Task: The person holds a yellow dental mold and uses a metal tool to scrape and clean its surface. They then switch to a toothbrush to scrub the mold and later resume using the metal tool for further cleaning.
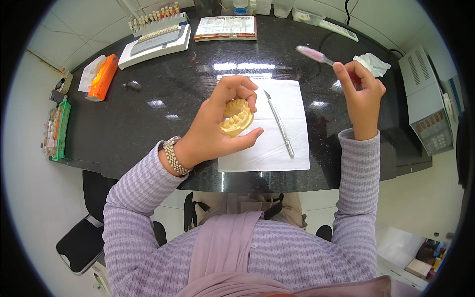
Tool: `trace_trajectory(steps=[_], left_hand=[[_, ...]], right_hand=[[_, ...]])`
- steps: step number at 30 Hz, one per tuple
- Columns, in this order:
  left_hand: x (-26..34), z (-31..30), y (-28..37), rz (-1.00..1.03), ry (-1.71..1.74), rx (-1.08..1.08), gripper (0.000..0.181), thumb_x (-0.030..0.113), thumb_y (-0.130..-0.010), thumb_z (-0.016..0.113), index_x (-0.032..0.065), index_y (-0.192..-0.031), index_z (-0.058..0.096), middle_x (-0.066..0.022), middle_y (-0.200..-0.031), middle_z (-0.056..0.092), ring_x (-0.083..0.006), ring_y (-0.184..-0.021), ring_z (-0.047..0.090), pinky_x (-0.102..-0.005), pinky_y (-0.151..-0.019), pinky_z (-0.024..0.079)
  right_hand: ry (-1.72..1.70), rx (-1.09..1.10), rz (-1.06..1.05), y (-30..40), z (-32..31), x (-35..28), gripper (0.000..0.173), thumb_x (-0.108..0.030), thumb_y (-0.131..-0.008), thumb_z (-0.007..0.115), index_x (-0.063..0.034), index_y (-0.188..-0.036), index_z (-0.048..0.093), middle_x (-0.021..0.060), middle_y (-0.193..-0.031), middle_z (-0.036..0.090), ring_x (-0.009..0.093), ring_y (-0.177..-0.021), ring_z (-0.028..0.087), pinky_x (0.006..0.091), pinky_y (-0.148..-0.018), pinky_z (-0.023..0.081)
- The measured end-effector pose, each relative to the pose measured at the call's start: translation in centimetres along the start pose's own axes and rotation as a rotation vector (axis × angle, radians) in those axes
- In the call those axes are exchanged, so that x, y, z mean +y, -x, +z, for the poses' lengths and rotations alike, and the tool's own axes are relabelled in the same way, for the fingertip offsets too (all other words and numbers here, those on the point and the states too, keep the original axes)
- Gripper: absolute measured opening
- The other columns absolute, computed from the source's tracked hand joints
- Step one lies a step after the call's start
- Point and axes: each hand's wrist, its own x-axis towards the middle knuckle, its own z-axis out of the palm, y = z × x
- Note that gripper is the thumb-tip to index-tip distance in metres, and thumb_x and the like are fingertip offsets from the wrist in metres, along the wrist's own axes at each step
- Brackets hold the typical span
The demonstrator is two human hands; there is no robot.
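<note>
My left hand (219, 122) holds a yellow plaster dental cast (239, 120), its row of teeth facing up towards me. The fingers curl around its far side, and the thumb lies along the near side. Out to the right, my right hand (362, 92) is raised with a toothbrush (313, 54) pinched between thumb and fingers. The brush's pale pink bristles point away to the left, apart from the cast. Beneath the cast lies a white paper sheet (259, 156) on the dark counter. A craft knife (280, 124) with a metal handle rests on that sheet, blade towards the back.
Crumpled white tissue (373, 64) lies behind my right hand. A grey appliance (425, 100) stands at the right end. Along the back are a flat box (225, 28) and a tooth shade guide (159, 37). Leftward sit an orange tissue pack (102, 80) and a green basket (62, 130).
</note>
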Motion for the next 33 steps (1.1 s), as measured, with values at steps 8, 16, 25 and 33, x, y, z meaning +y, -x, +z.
trace_trajectory(steps=[8,16,25,33], left_hand=[[-0.3,-0.3,0.3,-0.051,0.161,0.015,0.051,-0.005,-0.075,0.064,0.0067,-0.118,0.038,-0.0049,-0.102,0.044,-0.0148,-0.099,0.047,-0.0314,-0.092,0.039],[-0.2,-1.2,0.2,0.000,0.118,0.013,0.037,-0.001,-0.077,0.063,0.0091,-0.107,0.045,-0.0057,-0.105,0.043,-0.0162,-0.106,0.046,-0.0316,-0.091,0.040],[1.1,-1.3,-0.2,0.061,-0.116,-0.002,0.024,0.001,-0.079,0.060,0.0065,-0.101,0.052,-0.0103,-0.114,0.049,-0.0141,-0.099,0.053,-0.0273,-0.083,0.045],[0.4,-1.9,0.2,-0.199,0.114,-0.103,0.022,0.005,-0.082,0.058,0.0055,-0.103,0.052,-0.0032,-0.099,0.052,-0.0103,-0.091,0.050,-0.0259,-0.081,0.043]], right_hand=[[0.351,-0.184,0.266,-0.3,1.7,6.5,0.023,-0.029,-0.087,0.062,-0.0063,-0.089,0.066,0.0099,-0.087,0.065,0.030,-0.084,0.064,0.0417,-0.070,0.048],[0.407,-0.252,0.322,-0.4,2.3,7.0,0.014,-0.021,-0.083,0.068,-0.0089,-0.090,0.070,0.0096,-0.091,0.066,0.029,-0.085,0.065,0.0405,-0.072,0.050],[0.383,-0.161,0.282,-0.3,2.1,6.7,0.016,-0.020,-0.080,0.070,-0.0095,-0.092,0.072,0.0082,-0.089,0.067,0.027,-0.086,0.065,0.0394,-0.073,0.050],[-0.134,-0.305,-0.157,2.0,4.3,-2.4,0.020,-0.022,-0.086,0.067,-0.0028,-0.084,0.062,0.0101,-0.077,0.061,0.025,-0.067,0.059,0.0349,-0.061,0.047]])
